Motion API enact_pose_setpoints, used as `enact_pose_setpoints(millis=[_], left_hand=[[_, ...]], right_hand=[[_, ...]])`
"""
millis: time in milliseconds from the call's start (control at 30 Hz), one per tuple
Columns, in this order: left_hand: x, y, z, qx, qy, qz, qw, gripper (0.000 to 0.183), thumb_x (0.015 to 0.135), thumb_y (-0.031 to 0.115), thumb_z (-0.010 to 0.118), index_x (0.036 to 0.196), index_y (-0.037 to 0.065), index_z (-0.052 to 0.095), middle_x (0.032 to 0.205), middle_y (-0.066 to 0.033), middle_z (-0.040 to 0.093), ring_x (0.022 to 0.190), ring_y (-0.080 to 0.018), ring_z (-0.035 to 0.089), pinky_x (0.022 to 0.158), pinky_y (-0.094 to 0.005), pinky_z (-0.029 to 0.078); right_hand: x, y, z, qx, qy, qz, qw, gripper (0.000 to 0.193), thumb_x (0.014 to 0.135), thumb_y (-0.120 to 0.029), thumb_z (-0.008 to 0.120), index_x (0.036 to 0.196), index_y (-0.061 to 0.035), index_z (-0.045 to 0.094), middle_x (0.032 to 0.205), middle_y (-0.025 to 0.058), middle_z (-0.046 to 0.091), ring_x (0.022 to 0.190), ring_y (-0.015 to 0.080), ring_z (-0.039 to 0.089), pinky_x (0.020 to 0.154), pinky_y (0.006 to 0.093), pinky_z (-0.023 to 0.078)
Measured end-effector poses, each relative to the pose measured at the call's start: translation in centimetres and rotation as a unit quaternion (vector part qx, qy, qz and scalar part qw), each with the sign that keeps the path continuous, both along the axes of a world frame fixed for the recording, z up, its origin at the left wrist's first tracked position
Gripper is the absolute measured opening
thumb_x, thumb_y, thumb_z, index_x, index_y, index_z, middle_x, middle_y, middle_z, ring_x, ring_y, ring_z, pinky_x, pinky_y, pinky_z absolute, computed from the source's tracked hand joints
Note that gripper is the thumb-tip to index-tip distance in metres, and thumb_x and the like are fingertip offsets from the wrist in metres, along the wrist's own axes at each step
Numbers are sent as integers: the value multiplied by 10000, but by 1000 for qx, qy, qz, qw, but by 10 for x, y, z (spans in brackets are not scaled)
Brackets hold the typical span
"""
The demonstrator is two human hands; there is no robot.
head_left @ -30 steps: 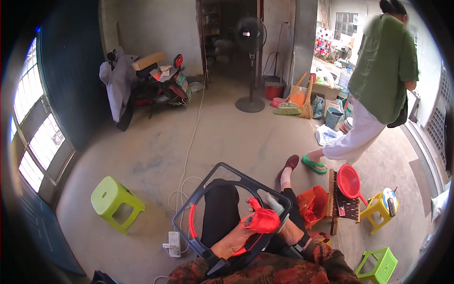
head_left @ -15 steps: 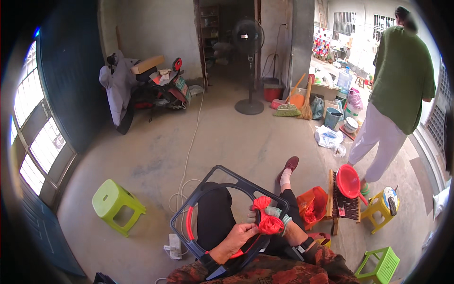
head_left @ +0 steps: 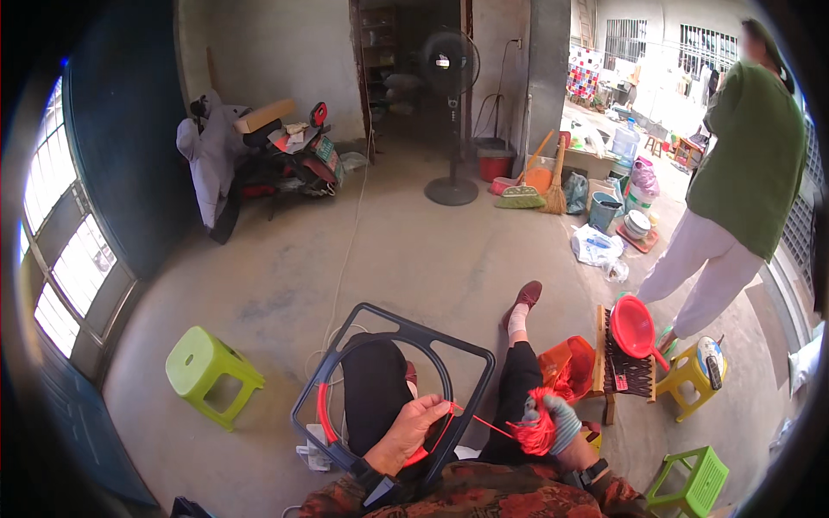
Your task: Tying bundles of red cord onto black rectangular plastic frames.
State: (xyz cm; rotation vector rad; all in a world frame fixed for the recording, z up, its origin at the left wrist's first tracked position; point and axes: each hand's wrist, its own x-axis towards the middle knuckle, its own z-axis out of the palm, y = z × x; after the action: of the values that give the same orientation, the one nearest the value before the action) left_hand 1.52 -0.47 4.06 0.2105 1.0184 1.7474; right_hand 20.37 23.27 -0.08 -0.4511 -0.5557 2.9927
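A black square frame with a round ring inside it (head_left: 425,328) lies across my lap. Red cord wrapping (head_left: 325,410) covers part of the ring on its left side and near the bottom. My left hand (head_left: 413,432) pinches the red cord against the ring's lower right. From there a taut strand (head_left: 490,424) runs right to a bundle of red cord (head_left: 534,432). Wrapped round that bundle is my right hand (head_left: 563,423), in a grey-green glove, beyond the frame's right edge.
An orange-red container (head_left: 580,354) with red cord stands right of my leg, beside a wooden rack (head_left: 601,332) bearing a red basin (head_left: 633,326). Stools stand left (head_left: 211,371), right (head_left: 686,375) and lower right (head_left: 695,479). A person in green (head_left: 756,155) stands right. A fan (head_left: 452,192) stands ahead.
My right hand has moved right with the cord bundle, away from the frame, drawing a strand tight. The frame has shifted slightly left. The person in green has turned and moved slightly right.
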Motion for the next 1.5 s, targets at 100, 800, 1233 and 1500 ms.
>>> enact_pose_setpoints(millis=[100,800,1233,1500], left_hand=[[-1,4,-2,20,-32,39,999,193,941,143,531,979,-33,601,847,-66,643,752,-146,640,729,-260,532],[10,18,-4,19,-38,-127,991,235,944,183,541,1044,-21,604,951,-65,653,850,-114,634,767,-240,522],[14,15,-8,32,62,-79,994,190,901,115,605,1027,-26,628,960,-39,652,854,-73,602,758,-213,485],[-1,-11,18,10,51,-11,999,239,952,164,521,988,-51,620,888,-70,648,798,-118,624,733,-229,511]], right_hand=[[8,-7,-11,46,-42,-54,997,333,835,-282,656,997,-10,552,865,102,605,771,228,601,709,379,535],[-138,-50,28,280,-129,-19,951,321,908,-310,571,1060,-31,615,959,84,655,844,170,641,794,297,513],[-127,-47,49,96,118,198,968,754,765,-192,708,1391,-41,316,1051,93,553,961,240,596,926,450,460],[-96,-19,33,59,30,-64,996,282,848,-284,631,963,-35,567,957,129,622,972,323,608,926,463,481]])
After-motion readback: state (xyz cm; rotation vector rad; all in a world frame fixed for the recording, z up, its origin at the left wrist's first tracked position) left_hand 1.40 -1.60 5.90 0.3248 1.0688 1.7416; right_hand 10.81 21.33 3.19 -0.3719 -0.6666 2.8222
